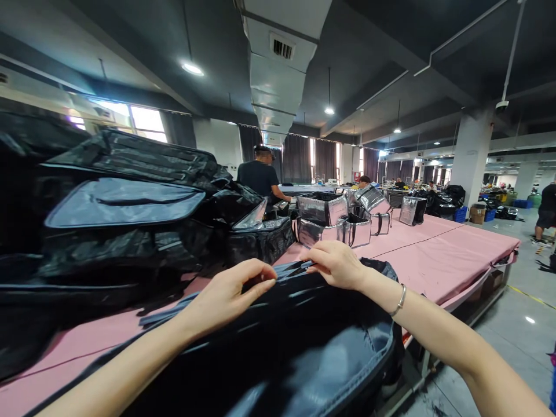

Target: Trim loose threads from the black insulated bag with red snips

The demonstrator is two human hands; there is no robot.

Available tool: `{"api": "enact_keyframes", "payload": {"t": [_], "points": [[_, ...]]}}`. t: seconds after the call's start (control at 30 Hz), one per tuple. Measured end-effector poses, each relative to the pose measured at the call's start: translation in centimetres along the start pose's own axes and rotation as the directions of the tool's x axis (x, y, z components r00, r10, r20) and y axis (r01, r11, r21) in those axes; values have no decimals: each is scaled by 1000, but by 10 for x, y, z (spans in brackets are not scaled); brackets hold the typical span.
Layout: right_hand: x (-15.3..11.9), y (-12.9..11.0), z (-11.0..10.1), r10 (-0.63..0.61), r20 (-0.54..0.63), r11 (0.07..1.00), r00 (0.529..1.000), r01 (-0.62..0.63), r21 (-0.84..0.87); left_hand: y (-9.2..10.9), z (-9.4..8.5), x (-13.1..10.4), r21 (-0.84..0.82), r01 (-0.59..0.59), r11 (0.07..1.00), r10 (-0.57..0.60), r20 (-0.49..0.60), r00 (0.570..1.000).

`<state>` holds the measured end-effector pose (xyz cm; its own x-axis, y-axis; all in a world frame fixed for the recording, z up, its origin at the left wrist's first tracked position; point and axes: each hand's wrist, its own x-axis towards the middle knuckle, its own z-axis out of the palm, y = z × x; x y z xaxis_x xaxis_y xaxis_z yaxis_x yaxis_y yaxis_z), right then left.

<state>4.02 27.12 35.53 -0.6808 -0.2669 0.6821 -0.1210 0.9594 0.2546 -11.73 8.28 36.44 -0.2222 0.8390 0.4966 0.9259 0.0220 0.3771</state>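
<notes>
A large black bag (pixel 278 347) lies open in front of me, its inside partly lined in shiny grey-blue. Along its far edge run several thin grey-blue strips (pixel 291 270), slightly blurred. My right hand (pixel 336 264) pinches the strips near their right end, with fingertips bent down over them. My left hand (pixel 237 292) is closed at the left part of the same strips, thumb against curled fingers. Whatever sits between those fingertips is too small to make out. The bag rests at the near edge of a pink-covered table (pixel 438 260).
Black bags with grey-blue panels (pixel 125 202) are heaped high on the left. Silver-lined boxes (pixel 321 217) stand farther along the table, with one silver box (pixel 412 210) apart at right. A person (pixel 258 174) in dark clothes works beyond. A pillar (pixel 471 153) rises at right.
</notes>
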Motion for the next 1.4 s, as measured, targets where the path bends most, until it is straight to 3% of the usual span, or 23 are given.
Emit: {"api": "enact_keyframes", "payload": {"t": [0.27,0.43,0.67,0.83,1.07,1.23,1.4], "points": [[0,0,11,-78,-4,992,997,77,-97,-5,4,11,76,193,978,-200,112,973],[2,-3,12,-135,1,968,991,132,-211,-5,4,12,57,198,978,-204,137,969],[5,-9,0,-307,-3,899,952,289,-330,-10,5,13,36,196,980,-200,161,967],[4,-14,-6,-295,53,897,954,295,-328,-11,4,12,20,169,985,-171,138,976],[12,-24,-14,-180,115,906,977,211,-367,-13,4,11,21,161,987,-162,165,973],[22,-16,-23,-131,287,974,949,178,-143,-13,7,7,7,103,995,-102,209,973],[23,-4,-21,-110,323,976,940,41,215,-10,8,3,-4,99,995,-95,233,968]]}}
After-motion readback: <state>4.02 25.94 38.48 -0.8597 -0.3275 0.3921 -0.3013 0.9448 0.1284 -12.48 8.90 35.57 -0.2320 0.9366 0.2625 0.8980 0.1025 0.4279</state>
